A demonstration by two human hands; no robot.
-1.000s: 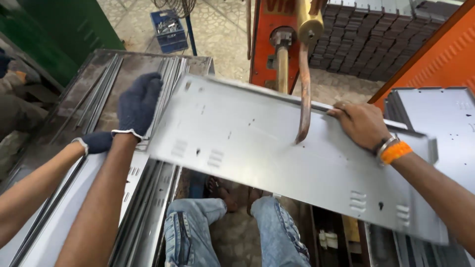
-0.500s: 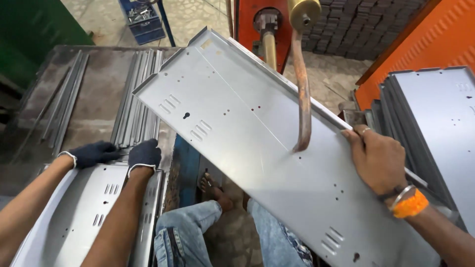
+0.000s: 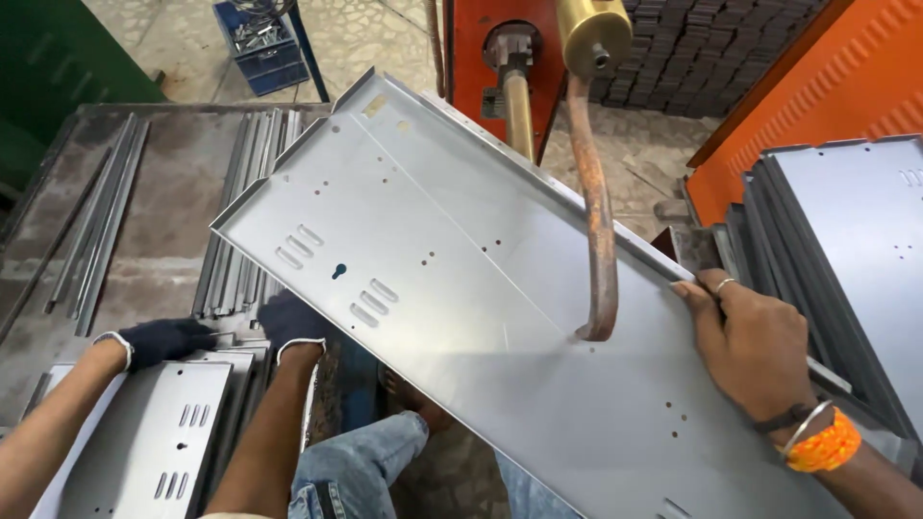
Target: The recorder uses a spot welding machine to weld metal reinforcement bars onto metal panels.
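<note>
One grey slotted metal panel [image 3: 461,317], tilted, flanged

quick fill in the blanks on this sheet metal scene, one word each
1. The right hand grips the edge of the big grey panel and wears an ____ band at the wrist.
2. The two hands at lower left, resting by the slotted panels, wear dark ____.
3. The curved rod touches the big panel with its ____ end.
4. The crate on the floor at upper left is ____.

Missing words: orange; gloves; lower; blue
</note>
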